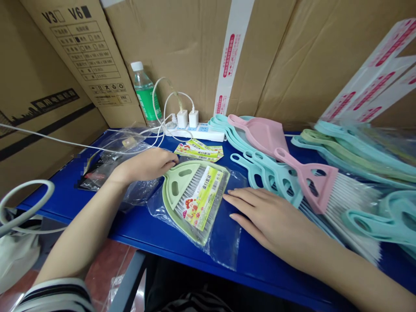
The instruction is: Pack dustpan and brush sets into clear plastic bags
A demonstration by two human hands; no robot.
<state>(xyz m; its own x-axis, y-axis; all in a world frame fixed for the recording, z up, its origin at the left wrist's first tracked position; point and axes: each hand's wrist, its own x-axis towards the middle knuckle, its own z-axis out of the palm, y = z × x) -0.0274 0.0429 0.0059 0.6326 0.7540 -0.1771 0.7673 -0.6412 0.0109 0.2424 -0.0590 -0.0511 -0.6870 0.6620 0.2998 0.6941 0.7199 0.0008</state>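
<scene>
A pale green dustpan and brush set (pixel 175 190) lies flat on the blue table inside a clear plastic bag (pixel 224 242). Its printed label card (pixel 206 195) shows over the grey bristles. My left hand (pixel 151 164) is closed at the set's handle end, and the fingers hide the handle. On the other side, my right hand (pixel 260 212) rests with its fingers stretched out over the bag, fingertips by the edge of the label. Several more yellow-green label cards (pixel 199 150) lie just behind the set.
Blue and pink dustpans (pixel 263 132) and brushes (pixel 320 184) are piled at the right. A power strip (pixel 208 133) with white chargers and a green-labelled bottle (pixel 146 93) stand by the cardboard boxes (pixel 191 47). Crumpled clear plastic (pixel 139 190) lies at the left. White cables cross the left side.
</scene>
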